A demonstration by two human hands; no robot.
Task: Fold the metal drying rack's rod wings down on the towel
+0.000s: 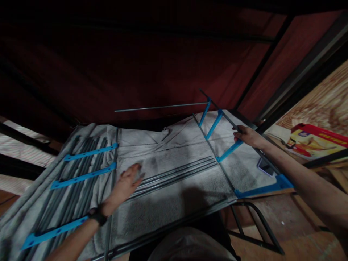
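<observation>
My right hand (pixel 247 137) is closed around a grey metal tube (pixel 228 119) that joins the upper ends of several blue plastic brackets (pixel 214 125). Their lower ends meet a second tube (pixel 224 174) on the grey blanket (pixel 168 217). One thin metal rod (pixel 160 107) sticks out leftward from the farthest bracket. With fingers spread and nothing held, my left hand (pixel 129 179) hovers at the left ends of several loose rods (pixel 179 174); whether it touches them I cannot tell. Beside it, another set of blue brackets (pixel 84 176) lies over more grey tubes.
A phone (pixel 266 166) lies on the blanket below my right forearm. Farther right is a red and yellow package (pixel 318 142). Dark metal bed posts (pixel 299 87) and a dark red panel (pixel 149 69) bound the space. A black metal frame (pixel 255 224) stands below the edge.
</observation>
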